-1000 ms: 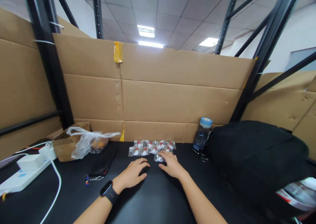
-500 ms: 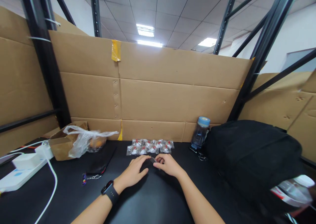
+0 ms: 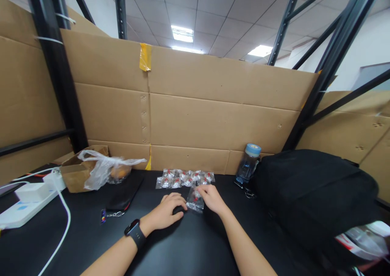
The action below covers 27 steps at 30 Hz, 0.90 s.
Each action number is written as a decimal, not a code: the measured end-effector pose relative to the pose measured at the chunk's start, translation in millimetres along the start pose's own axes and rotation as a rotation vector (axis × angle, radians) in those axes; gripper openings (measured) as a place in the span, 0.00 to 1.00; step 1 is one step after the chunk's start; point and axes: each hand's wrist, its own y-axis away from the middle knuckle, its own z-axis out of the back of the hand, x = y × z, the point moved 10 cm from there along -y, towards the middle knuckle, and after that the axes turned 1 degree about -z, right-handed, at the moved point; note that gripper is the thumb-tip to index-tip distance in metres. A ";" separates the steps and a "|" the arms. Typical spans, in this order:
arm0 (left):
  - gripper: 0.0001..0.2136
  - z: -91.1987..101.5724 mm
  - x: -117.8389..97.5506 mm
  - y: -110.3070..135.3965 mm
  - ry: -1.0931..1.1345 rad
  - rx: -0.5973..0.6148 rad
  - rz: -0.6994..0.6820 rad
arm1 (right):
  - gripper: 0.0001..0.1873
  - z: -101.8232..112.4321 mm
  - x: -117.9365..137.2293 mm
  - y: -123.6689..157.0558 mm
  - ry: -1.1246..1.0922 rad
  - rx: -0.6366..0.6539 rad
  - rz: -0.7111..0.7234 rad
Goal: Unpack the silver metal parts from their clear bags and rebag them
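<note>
My right hand (image 3: 212, 198) pinches a small clear plastic packet (image 3: 195, 200) with a red and white part inside, holding it just above the black table (image 3: 189, 247). My left hand (image 3: 166, 212), with a black watch on the wrist, rests on the table to the left of the packet; its fingers curl over something dark that I cannot make out. Beyond both hands, several more of the same packets (image 3: 184, 179) lie in rows near the cardboard wall.
A blue-capped water bottle (image 3: 249, 164) and a big black backpack (image 3: 313, 199) fill the right side. At left are a brown paper bag with a clear plastic bag (image 3: 100, 170), a dark wallet with keys (image 3: 122, 197), and a white power strip with cables (image 3: 27, 205). Cardboard panels (image 3: 213, 117) wall the back.
My right hand has taken one packet from the front of the rows and drawn it back toward me, lifted off the table. My left hand has stayed nearly still.
</note>
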 end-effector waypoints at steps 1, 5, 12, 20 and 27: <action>0.10 1.0 -1.2 -0.5 0.003 -0.010 -0.010 | 0.26 5.2 7.9 0.9 -0.022 -0.031 0.034; 0.07 7.5 -1.3 -1.4 0.009 -0.062 -0.017 | 0.23 22.5 30.1 5.4 -0.073 -0.139 0.125; 0.15 23.7 -3.9 -0.2 0.022 -0.204 -0.031 | 0.23 51.5 26.5 13.5 -0.147 -0.371 0.081; 0.26 43.0 -48.0 5.6 -0.352 -0.365 -0.184 | 0.23 15.7 -2.8 4.4 -0.558 -0.294 -0.156; 0.11 46.3 -58.4 9.4 -0.403 -0.440 -0.316 | 0.26 -11.9 4.8 5.2 -0.762 -0.110 -0.170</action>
